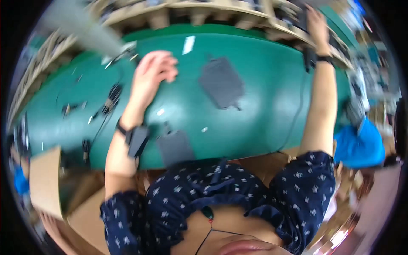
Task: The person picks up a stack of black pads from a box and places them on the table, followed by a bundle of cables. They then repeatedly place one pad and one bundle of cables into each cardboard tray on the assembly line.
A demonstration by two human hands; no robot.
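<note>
My left hand [155,71] hovers over the green tabletop [259,123], its fingers loosely bent with nothing visible in them. To its right lies a dark grey flat pouch [222,83] with small tabs or cord ends at its corners. Another dark grey pouch [175,147] lies at the near edge, close to my body. My right hand [318,26] reaches to the shelf at the far right, its fingers beside a dark flat object [301,19]. Blur hides whether they grip it. Each wrist wears a black band with a dark box.
A wooden rack [221,9] with compartments runs along the table's back. Bundled black cable [112,97] and small scraps lie on the left. A blurred grey post [85,27] rises at the far left. An open cardboard box [46,182] stands lower left; a blue cover [361,144] is at right.
</note>
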